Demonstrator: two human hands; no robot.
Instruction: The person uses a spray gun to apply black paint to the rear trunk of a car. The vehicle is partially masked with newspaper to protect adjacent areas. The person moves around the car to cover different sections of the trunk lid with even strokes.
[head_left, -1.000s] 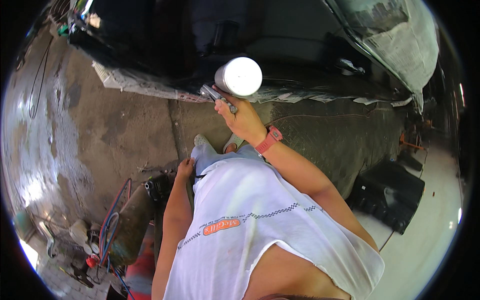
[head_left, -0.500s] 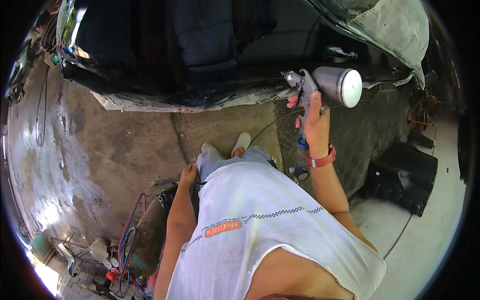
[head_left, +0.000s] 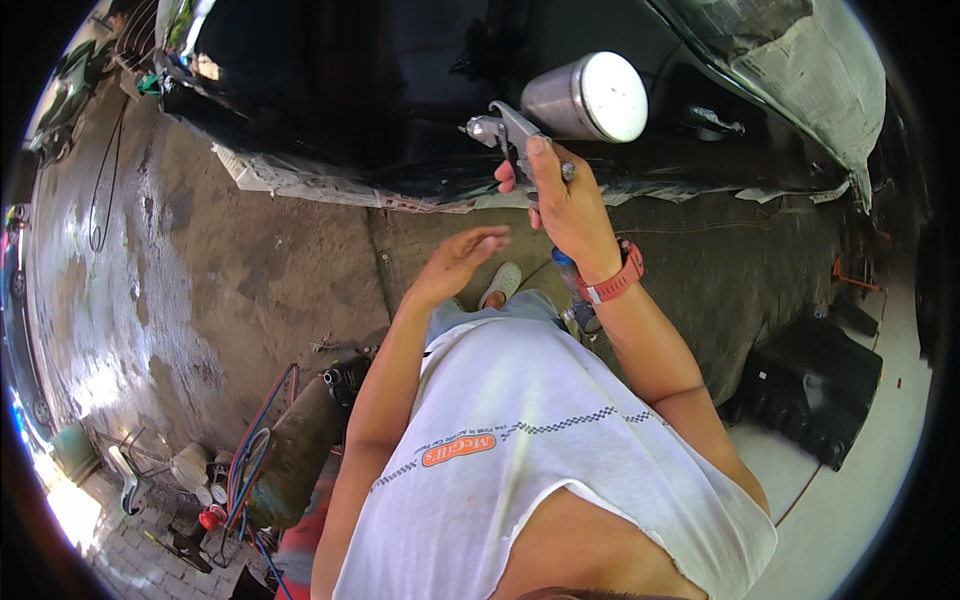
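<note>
My right hand [head_left: 570, 205] is wrapped round the grip of a silver spray gun [head_left: 514, 126], its thumb up along the back. A metal cup with a round white-looking lid [head_left: 614, 97] sits on the gun, which is tilted with its nozzle to the left. Behind it is a glossy black car panel [head_left: 400, 110]; whether the nozzle touches it I cannot tell, but no contact shows. My left hand [head_left: 458, 262] is raised in front of my waist, fingers stretched toward the right wrist, holding nothing. Below the right hand hangs a blue-topped fitting [head_left: 563, 265], partly hidden by the wrist.
Masking paper [head_left: 300, 185] lines the panel's lower edge, and more paper covers [head_left: 820, 80] the upper right. A black plastic part [head_left: 812, 390] lies on the floor at right. At lower left stand a rusty tank [head_left: 290, 475] and red and blue hoses [head_left: 240, 480].
My right hand has moved left and up with the spray gun, nearer the middle of the panel. My left hand has risen from beside my thigh to in front of my waist.
</note>
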